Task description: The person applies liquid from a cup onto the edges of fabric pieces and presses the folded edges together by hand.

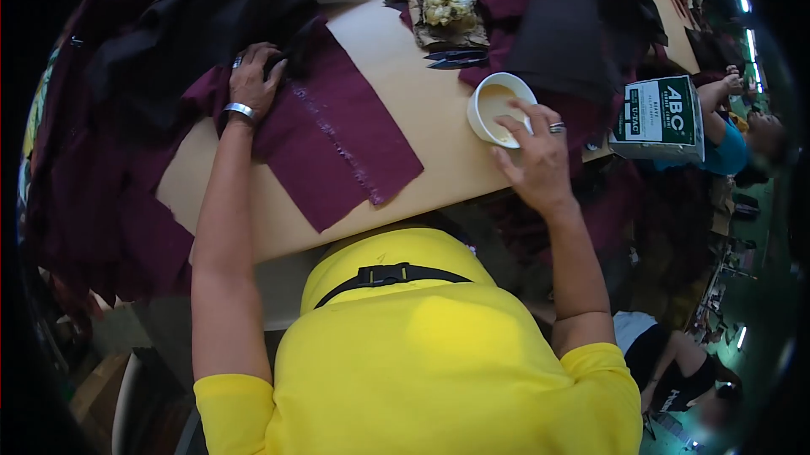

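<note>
Resting at the upper left edge of a maroon cloth piece, my left hand lies on the fabric, its fingers partly spread. A shiny, pale streak runs lengthwise along that cloth. My right hand is at a white tub holding a cream-coloured substance. Its index finger reaches inside over the right rim, with the thumb below and outside the tub. The fingers are apart. Whether a fingertip touches the contents is hard to tell.
Dark cloth and maroon fabric lie heaped at the left. Beyond the tub are dark scissors and a yellowish lump on a worn board. A green-and-white box stands right. Two other people are at the right side.
</note>
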A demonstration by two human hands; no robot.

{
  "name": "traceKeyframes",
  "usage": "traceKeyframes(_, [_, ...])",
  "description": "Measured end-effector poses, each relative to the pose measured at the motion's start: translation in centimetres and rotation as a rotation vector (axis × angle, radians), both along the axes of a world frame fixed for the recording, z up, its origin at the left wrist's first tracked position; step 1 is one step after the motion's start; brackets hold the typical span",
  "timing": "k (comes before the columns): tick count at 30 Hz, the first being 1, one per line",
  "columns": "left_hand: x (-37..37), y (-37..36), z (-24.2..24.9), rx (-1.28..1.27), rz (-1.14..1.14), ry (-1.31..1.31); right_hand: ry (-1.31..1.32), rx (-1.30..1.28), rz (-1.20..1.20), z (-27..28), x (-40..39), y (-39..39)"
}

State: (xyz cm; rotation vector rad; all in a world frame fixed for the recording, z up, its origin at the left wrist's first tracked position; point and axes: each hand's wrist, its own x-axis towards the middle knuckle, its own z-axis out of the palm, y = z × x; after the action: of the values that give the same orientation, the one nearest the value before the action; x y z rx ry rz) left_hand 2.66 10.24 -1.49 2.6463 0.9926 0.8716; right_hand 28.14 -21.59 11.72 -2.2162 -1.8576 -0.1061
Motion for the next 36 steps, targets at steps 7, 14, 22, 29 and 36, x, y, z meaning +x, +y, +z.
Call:
traceKeyframes(7, [0.0,0.0,-0.1,-0.005,0.005,-0.029,-0.094,-0.278,-0.132,-2.0,3.9,-0.5])
traceKeyframes(14, [0.1,-0.2,0.0,0.019,0.0,-0.058,-0.063,-0.173,-0.102,-0.3,3.5,-0.9])
traceKeyframes(22, [0.3,-0.6,0.1,-0.059,0.034,-0.136,-0.155,-0.204,0.116,1.7,-1.0,2.4])
traceKeyframes(29, [0.3,-0.6,-0.1,-0.063,0.028,-0.168,0.504,0.08,0.524,-5.8,-9.4,16.9])
traceKeyframes(36, [0.3,-0.6,-0.2,-0.098,0.019,-0.167,0.374,0.041,0.486,-10.0,-10.5,21.2])
